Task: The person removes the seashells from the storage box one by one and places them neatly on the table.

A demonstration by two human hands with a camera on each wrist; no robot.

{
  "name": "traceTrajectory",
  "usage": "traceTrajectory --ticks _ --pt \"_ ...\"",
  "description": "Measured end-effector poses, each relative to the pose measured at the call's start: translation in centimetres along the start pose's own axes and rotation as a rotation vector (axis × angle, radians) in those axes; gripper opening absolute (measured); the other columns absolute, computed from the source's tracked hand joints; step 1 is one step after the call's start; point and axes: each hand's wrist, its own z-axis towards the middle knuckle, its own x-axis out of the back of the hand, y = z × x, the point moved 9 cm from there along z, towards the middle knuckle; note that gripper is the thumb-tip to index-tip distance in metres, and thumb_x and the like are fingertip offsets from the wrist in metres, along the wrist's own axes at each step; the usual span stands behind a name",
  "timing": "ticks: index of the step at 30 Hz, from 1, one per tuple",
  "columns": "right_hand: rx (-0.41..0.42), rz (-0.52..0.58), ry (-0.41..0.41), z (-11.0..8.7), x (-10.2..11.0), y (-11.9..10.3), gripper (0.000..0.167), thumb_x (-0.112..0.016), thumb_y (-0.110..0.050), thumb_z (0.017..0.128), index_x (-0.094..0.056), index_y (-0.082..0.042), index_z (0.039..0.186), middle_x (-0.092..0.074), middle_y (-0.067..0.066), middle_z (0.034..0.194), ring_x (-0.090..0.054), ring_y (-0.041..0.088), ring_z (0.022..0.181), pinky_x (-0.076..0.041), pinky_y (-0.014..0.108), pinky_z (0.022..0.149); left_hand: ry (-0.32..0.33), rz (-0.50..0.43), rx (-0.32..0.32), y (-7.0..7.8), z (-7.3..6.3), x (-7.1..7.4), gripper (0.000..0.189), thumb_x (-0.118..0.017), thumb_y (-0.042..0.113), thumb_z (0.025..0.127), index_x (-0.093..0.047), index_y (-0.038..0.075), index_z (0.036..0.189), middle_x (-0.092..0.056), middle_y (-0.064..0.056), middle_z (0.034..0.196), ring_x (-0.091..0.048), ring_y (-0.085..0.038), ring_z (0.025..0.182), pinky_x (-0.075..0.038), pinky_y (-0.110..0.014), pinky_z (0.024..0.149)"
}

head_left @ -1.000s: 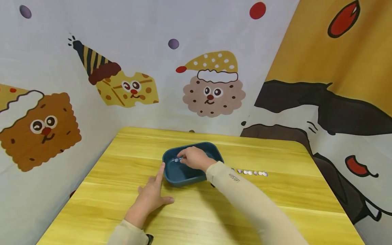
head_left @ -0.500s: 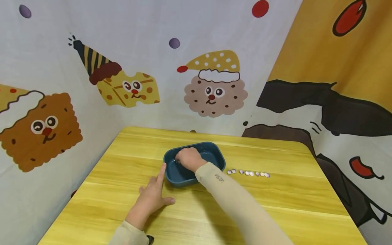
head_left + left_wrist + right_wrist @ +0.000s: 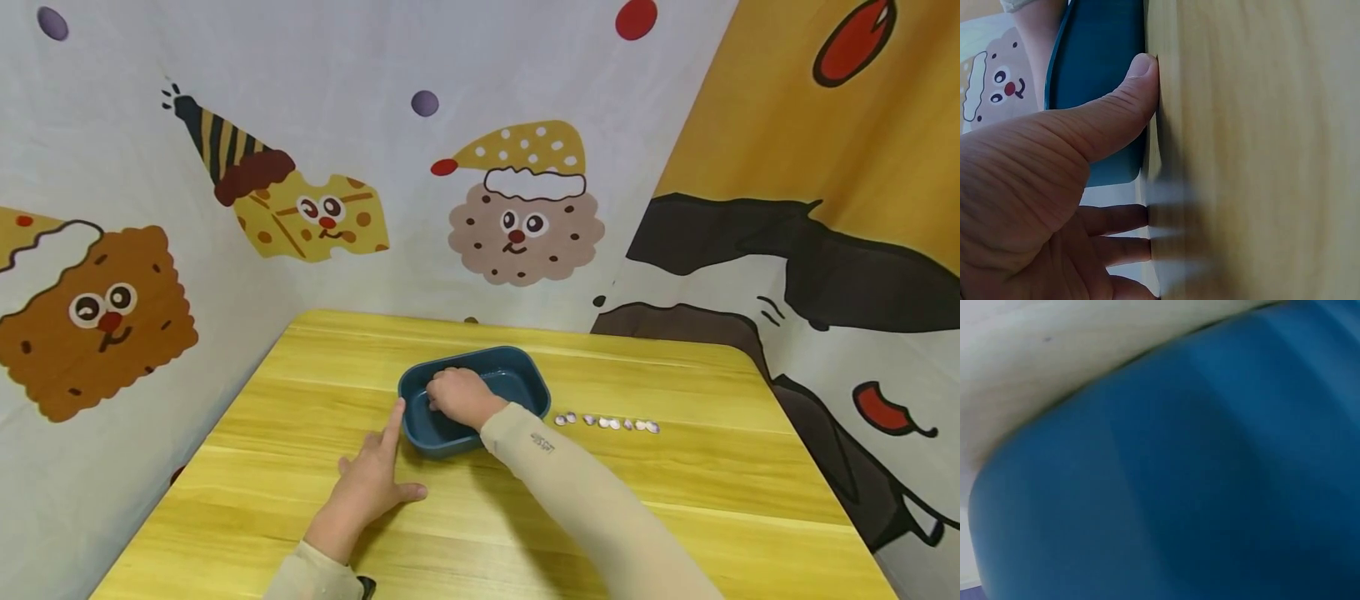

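A dark teal rectangular box [image 3: 438, 450] with rounded corners and no lid stands on the table. My right hand [image 3: 461, 396] is down inside it with curled fingers. The fingertips are hidden behind the hand, so I cannot tell what they hold. The left hand [image 3: 369, 477] rests on the table at the box's near left corner, index fingertip at the box wall and thumb spread out. In the left wrist view the left thumb [image 3: 1116, 115] overlaps the box wall [image 3: 1100, 69]. Only the box's blue side [image 3: 1147, 475], blurred, shows in the right wrist view.
Small white-and-purple roundish pieces [image 3: 609, 423], several of them, lie in a row right of the box. The yellow wood-grain table [image 3: 660, 533] meets a cloth backdrop [image 3: 420, 283] with cartoon prints at the back. A dark band [image 3: 367, 587] circles the left wrist.
The right hand has moved slightly lower in the box, and its fingers have turned out of sight. A small shiny thing at its fingertips one second ago is now hidden. The left hand stays put.
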Motion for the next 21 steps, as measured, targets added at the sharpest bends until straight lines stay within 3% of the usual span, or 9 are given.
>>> traceTrajectory --ticks 8,14,21 --pt "-0.086 0.142 -0.037 0.3 -0.2 0.6 0.009 -0.075 -0.03 0.102 -0.075 -0.021 0.103 -0.075 -0.007 0.096 -0.065 0.009 0.081 -0.057 0.025 0.078 -0.003 -0.01 0.005 0.1 -0.1 0.1 0.144 -0.097 0.045 0.076 0.007 0.03 0.173 -0.05 -0.037 0.155 -0.053 -0.053 0.143 -0.026 -0.093 0.106" --pt "-0.119 0.148 -0.046 0.1 0.0 0.6 0.024 -0.075 -0.03 0.102 -0.078 -0.019 0.124 -0.079 -0.005 0.121 -0.073 0.011 0.109 -0.061 0.029 0.095 -0.007 -0.006 0.003 0.2 -0.2 0.3 0.144 -0.097 0.046 0.075 0.007 0.03 0.173 -0.049 -0.039 0.155 -0.05 -0.055 0.144 -0.026 -0.093 0.106" --pt "-0.191 0.181 -0.049 -0.4 0.0 1.2 0.022 -0.078 -0.034 0.099 -0.083 -0.022 0.116 -0.081 -0.006 0.116 -0.075 0.011 0.103 -0.062 0.034 0.092 -0.005 -0.007 0.0 0.2 -0.1 0.2 0.145 -0.097 0.047 0.074 0.006 0.03 0.173 -0.049 -0.038 0.155 -0.054 -0.054 0.141 -0.026 -0.093 0.106"
